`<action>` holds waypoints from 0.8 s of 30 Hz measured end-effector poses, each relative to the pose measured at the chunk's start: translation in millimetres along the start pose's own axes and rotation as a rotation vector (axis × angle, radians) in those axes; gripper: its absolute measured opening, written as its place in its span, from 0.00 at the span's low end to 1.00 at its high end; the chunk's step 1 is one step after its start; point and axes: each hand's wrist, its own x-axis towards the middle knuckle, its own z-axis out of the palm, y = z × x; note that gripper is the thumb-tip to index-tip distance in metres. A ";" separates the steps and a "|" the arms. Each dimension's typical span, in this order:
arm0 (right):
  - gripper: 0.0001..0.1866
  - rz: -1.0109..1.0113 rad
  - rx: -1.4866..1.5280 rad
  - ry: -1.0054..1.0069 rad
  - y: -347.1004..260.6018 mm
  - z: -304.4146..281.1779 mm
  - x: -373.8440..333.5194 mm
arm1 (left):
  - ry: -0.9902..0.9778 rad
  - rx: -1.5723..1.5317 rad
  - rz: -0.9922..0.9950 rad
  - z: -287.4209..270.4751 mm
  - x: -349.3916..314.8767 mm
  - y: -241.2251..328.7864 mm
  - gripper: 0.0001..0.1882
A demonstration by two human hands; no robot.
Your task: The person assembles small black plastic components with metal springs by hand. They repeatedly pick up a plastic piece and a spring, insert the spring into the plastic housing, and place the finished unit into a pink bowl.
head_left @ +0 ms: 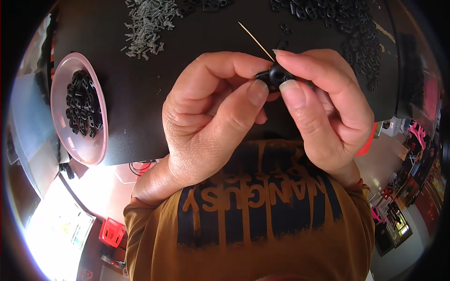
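Note:
Just above the dark table my two hands meet at a small black plastic cord lock (277, 74). My left hand (213, 110) pinches its left end between thumb and forefinger. Thumb and forefinger of my right hand (323, 98) close on its right side. A thin wooden toothpick (255, 40) slants up and to the left from beside the right forefinger's tip. Its lower end is hidden, so I cannot tell whether it is gripped by the finger or stuck in the part.
At the left, a pink translucent bowl (104, 140) holds several black cord lock pieces (83, 105). A heap of small metal springs (149, 28) lies at the far left of the table (206, 33). More black plastic parts (323, 14) are spread at the far right.

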 end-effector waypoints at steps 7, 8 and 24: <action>0.13 0.044 0.021 -0.045 -0.1 -2.5 1.8 | -0.077 0.018 0.032 -6.1 -1.3 -3.1 0.16; 0.14 0.033 0.020 -0.056 0.0 -2.6 2.0 | -0.083 0.031 0.058 -6.0 -1.4 -4.0 0.17; 0.19 -0.155 -0.047 -0.055 13.6 4.0 -0.5 | -0.124 -0.173 0.164 -1.7 -1.6 -10.8 0.20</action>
